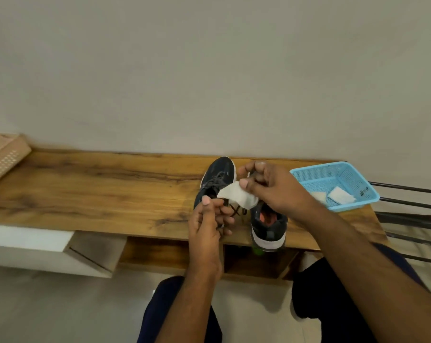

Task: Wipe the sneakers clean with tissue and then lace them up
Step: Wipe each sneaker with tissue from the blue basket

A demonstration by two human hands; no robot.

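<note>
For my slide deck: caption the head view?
Both hands hold a tissue above two dark sneakers on a wooden shelf.

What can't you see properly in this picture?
- Right sneaker, head view: its front is hidden by the right hand and the tissue.
- Blue basket: the small dark thing inside is too small to tell.
- Tan box: cut off by the left edge.

A plain pale wall (209,70) rises behind the wooden surface (98,194). Below the surface lie open cubbies (170,253) and a light tiled floor (61,305).
</note>
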